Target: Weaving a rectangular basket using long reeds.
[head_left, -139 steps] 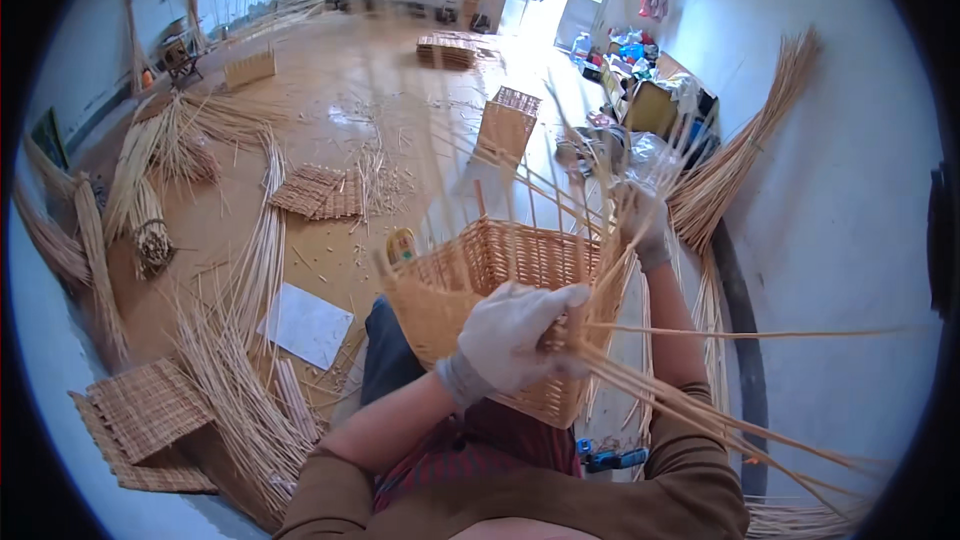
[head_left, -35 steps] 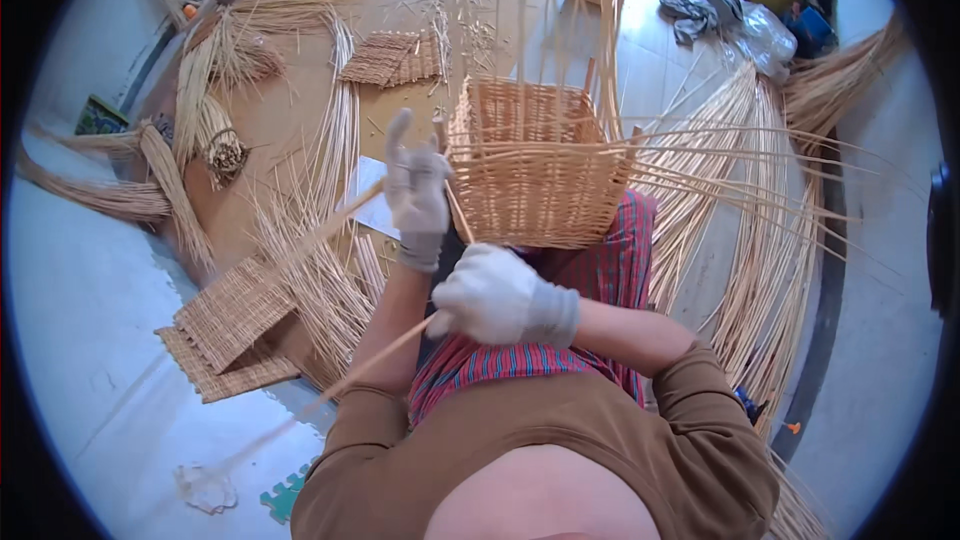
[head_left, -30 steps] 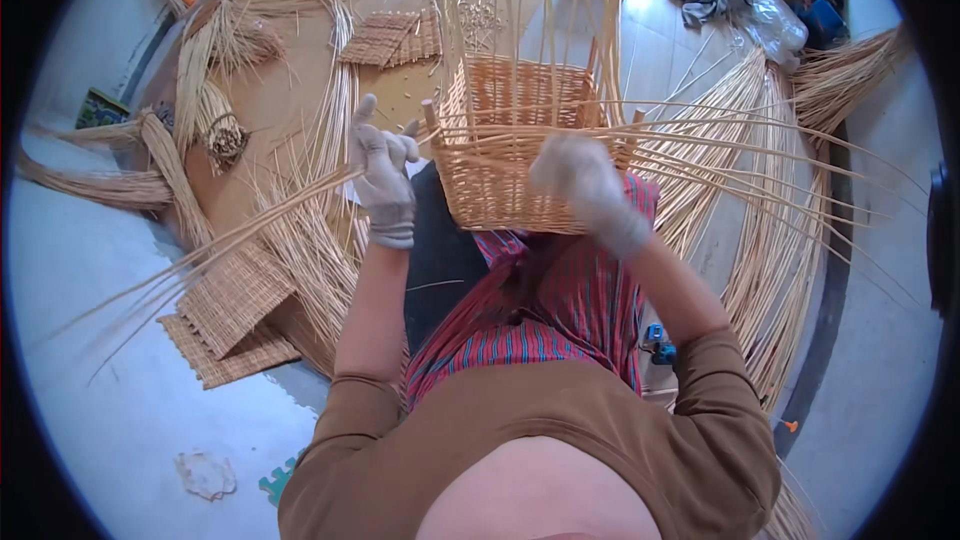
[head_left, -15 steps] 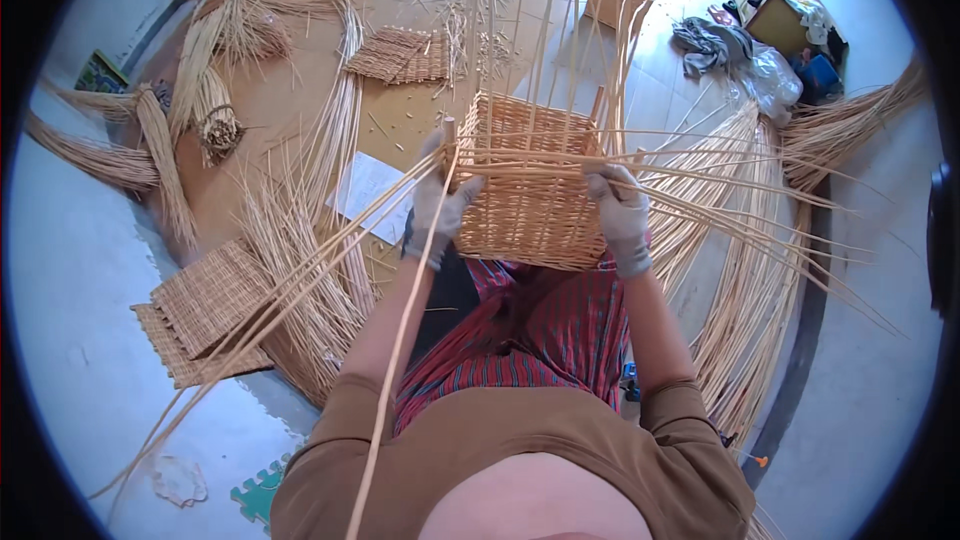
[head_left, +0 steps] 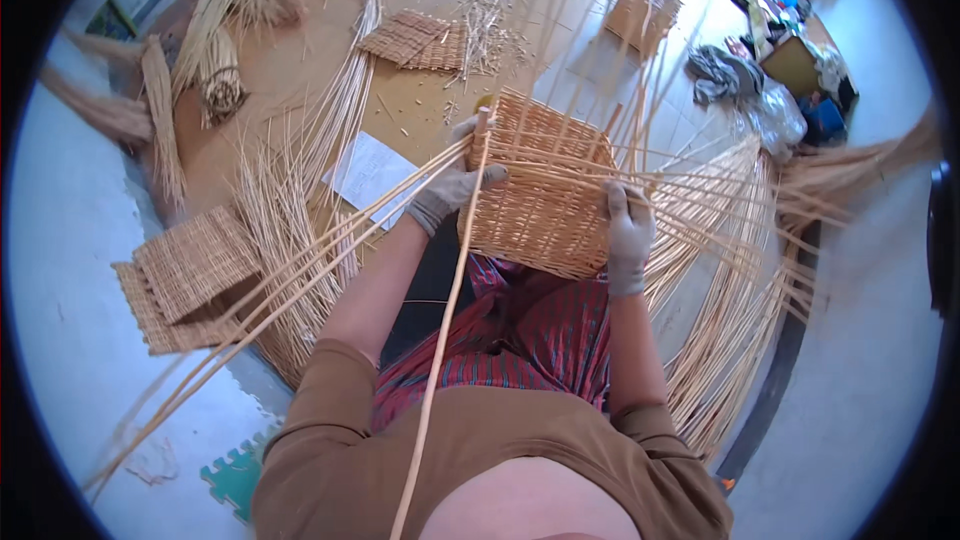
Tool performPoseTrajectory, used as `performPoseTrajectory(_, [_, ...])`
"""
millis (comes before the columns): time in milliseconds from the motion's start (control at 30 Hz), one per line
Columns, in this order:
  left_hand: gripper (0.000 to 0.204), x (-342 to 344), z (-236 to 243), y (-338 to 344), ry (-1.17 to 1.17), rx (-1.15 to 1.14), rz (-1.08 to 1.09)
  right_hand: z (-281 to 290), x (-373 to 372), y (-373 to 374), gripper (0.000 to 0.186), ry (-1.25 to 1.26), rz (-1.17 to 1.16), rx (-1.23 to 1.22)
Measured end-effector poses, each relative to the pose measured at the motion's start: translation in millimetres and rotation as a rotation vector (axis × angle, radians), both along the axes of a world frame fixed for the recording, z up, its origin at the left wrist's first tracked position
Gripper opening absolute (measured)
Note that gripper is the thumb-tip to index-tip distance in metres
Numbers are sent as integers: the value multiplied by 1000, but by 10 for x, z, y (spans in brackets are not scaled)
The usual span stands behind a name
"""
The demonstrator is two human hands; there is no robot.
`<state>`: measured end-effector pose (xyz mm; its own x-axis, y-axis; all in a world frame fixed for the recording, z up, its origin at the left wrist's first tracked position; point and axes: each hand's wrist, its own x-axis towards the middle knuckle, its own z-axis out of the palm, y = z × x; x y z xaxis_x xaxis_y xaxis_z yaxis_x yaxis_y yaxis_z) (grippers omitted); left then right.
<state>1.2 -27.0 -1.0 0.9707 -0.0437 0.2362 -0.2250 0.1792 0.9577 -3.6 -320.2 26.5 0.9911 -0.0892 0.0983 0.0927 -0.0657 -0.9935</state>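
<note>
Between my gloved hands is a partly woven wicker basket [head_left: 540,225], tilted, with long upright stakes rising from its far side. My left hand [head_left: 455,185] grips the basket's left edge, its thumb lying over the front. At the right edge, my right hand [head_left: 629,230] is closed on the basket, thumb on the near face. Loose willow rods [head_left: 320,245] stick out past my left hand toward the lower left, and others fan out to the right, partly blurred. One thicker rod [head_left: 436,370] runs from the basket's left corner down toward my chest.
Bundles of long rods [head_left: 715,270] lie on the floor at right, more at left. Woven panels [head_left: 205,265] rest at lower left, others [head_left: 410,37] farther off. A paper sheet [head_left: 370,177] lies left of the basket. A box-shaped basket [head_left: 643,15] stands at the back.
The basket has shifted slightly right and turned clockwise, its right side now lower. Both hands have moved with it, still holding its sides, and the rods at right have swung downward.
</note>
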Motion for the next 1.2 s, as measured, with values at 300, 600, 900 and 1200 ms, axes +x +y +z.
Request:
performPoseTrajectory(300, [91, 9, 40, 82, -1, 21, -95, 394, -708, 325, 26, -692, 239, -224])
performPoseTrajectory(600, [102, 72, 323, 482, -258, 355, -420, 827, -457, 1059, 30, -1110, 1419, -567])
performPoseTrajectory(900, [66, -222, 251, 9, -243, 97, 55, 449, -612, 610, 22, -265, 242, 192])
performPoseTrajectory(1200, [73, -80, 41, 43, -9, 14, 77, 67, -125, 463, 11, -245, 17, 112])
